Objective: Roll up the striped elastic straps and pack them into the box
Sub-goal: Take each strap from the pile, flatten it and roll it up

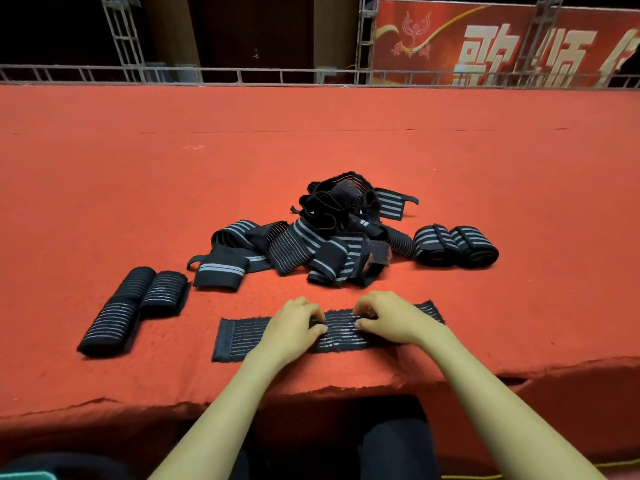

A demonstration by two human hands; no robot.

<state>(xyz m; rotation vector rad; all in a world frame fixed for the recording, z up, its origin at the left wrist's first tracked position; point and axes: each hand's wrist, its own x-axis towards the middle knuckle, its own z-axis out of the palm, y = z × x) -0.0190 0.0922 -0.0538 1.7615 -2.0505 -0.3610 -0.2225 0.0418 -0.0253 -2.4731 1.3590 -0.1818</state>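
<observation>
A dark strap with thin grey stripes (242,336) lies flat along the near edge of the red-carpeted platform (311,133). My left hand (298,322) and my right hand (388,318) rest side by side on its middle, fingers curled down onto the fabric. A tangled pile of loose striped straps (311,244) sits just beyond my hands. Three rolled straps (135,306) lie at the left. Two more rolled straps (457,247) sit at the right of the pile. No box is in view.
The carpet's ragged front edge (311,393) runs just below my forearms. A metal truss rail (242,76) borders the platform's far side, with a red banner (502,43) behind it at the right. Bare carpet stretches beyond the pile.
</observation>
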